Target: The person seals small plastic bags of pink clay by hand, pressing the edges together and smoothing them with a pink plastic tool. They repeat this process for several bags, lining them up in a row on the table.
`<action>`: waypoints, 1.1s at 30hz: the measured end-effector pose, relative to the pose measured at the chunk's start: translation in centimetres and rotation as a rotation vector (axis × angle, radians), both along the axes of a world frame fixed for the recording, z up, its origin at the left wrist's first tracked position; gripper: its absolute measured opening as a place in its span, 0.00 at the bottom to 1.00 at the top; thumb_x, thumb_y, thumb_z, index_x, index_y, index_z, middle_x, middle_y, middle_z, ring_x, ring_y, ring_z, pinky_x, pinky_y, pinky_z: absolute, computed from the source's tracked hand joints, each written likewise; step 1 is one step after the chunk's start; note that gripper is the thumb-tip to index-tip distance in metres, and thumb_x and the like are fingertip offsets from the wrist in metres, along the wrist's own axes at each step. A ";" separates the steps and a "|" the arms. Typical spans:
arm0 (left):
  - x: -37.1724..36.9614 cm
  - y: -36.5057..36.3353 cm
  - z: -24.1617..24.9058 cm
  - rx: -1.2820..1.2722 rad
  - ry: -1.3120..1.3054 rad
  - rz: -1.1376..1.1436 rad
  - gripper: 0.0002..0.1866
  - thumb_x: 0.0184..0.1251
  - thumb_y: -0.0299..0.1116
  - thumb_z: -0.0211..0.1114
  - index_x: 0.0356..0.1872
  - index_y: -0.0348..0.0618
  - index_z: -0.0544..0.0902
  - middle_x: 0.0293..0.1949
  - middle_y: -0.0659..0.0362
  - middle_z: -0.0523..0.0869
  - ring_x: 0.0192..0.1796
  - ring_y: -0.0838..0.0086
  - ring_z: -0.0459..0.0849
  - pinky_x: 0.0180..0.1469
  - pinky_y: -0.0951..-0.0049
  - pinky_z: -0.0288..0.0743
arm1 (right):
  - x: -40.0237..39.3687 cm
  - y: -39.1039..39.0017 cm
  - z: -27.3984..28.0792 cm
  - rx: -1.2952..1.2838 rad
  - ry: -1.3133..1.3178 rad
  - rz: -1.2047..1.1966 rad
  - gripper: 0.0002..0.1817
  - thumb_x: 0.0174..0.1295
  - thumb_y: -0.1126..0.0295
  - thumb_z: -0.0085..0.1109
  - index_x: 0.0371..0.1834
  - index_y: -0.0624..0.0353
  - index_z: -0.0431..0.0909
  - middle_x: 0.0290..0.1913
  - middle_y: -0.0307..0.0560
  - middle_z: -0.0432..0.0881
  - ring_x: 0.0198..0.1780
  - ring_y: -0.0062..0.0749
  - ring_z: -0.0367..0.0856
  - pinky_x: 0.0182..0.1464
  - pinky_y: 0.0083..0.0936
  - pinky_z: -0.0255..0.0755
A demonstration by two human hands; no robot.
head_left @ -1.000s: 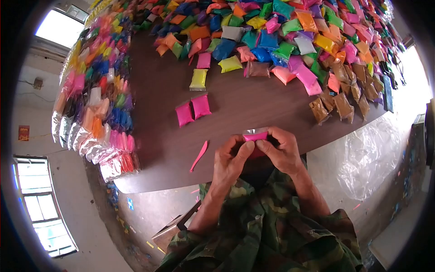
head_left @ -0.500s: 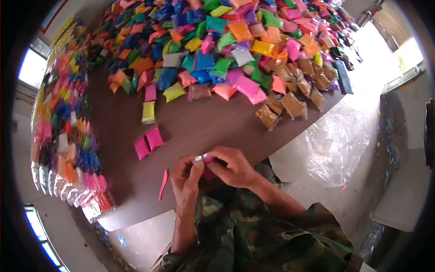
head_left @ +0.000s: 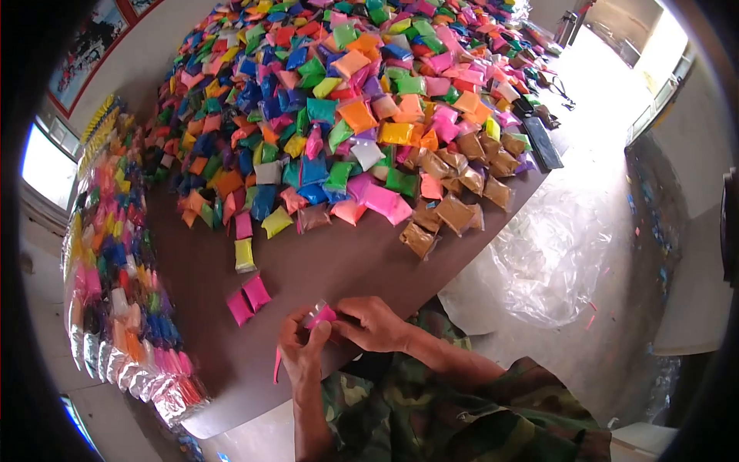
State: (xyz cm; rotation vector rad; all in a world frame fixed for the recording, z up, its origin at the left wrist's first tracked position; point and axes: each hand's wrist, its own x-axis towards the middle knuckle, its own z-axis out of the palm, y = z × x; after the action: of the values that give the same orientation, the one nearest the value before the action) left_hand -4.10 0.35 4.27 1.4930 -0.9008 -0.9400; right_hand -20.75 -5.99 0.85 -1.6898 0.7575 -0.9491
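Note:
Near the front edge of the dark table, my left hand (head_left: pixel 306 343) pinches a small pink packet (head_left: pixel 322 315) with a clear, shiny end. My right hand (head_left: pixel 371 322) is closed at the packet's right side, its fingertips against it. Just left of my left hand lies a thin pink strip (head_left: pixel 277 366), partly hidden by the hand. Two joined magenta packets (head_left: pixel 249 299) rest on the table farther left and up, with a yellow-green packet (head_left: pixel 244 255) beyond them.
A large heap of coloured packets (head_left: pixel 358 115) covers the back of the table (head_left: pixel 208 269). Brown packets (head_left: pixel 454 213) lie at its right front. Bundled clear bags of packets (head_left: pixel 127 300) line the left edge. Clear plastic (head_left: pixel 546 262) lies on the floor at right.
The view has tilted up, so the table, heap and hands appear lower. More of the pink packet shows between my hands.

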 end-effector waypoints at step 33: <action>1.7 1.1 1.0 -0.163 -0.363 -0.215 0.07 0.67 0.25 0.80 0.41 0.37 0.89 0.37 0.58 0.92 0.37 0.76 0.89 0.42 0.72 0.83 | -0.4 -0.1 -0.7 -0.075 0.055 0.152 0.11 0.70 0.65 0.71 0.47 0.60 0.86 0.36 0.53 0.84 0.34 0.50 0.82 0.38 0.39 0.75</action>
State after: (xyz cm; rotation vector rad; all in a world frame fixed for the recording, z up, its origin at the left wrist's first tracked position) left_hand -2.39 1.48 5.32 1.4694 -1.3899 -0.7359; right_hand -21.16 -6.10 0.18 -1.8183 0.6263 -0.8371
